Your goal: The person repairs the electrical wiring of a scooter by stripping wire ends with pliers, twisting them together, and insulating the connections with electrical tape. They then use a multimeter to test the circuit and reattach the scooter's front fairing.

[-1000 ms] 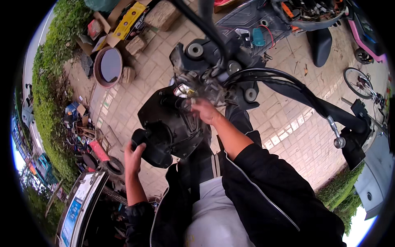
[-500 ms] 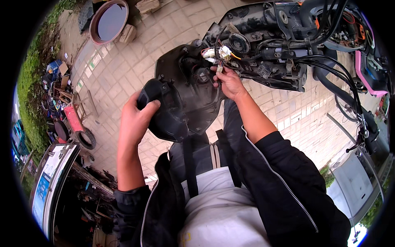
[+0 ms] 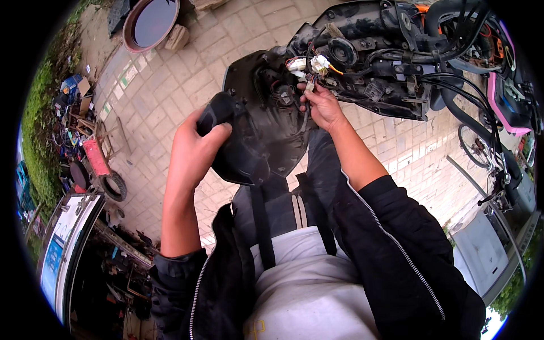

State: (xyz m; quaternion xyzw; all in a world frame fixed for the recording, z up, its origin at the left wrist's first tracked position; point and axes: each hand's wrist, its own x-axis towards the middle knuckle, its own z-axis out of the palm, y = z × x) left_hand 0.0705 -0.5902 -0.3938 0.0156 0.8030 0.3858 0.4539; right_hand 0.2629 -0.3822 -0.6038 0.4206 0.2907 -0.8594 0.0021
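A black panel [image 3: 265, 126] (curved-edged) is held near a pale connector [image 3: 310, 86].

Ground's just pale brick paving, honestly. [image 3: 187, 93] Got a round reddish-brown basin [image 3: 128, 35] up left, chunky block [image 3: 177, 37] right beside it, black tyre [image 3: 120, 184] further down.

A black fabric jacket [image 3: 405, 238], its sleeves ending short of the wrists, lies open with silver-toothed zip edges [image 3: 396, 247] either side of a pale grey cloth shirt [image 3: 311, 289]. The shirt bears a small yellow mark [image 3: 257, 327] at left; beyond its hem are dark grey trousers [image 3: 243, 205], two flat black straps [image 3: 263, 226] and paired beige strips [image 3: 295, 211] between them.
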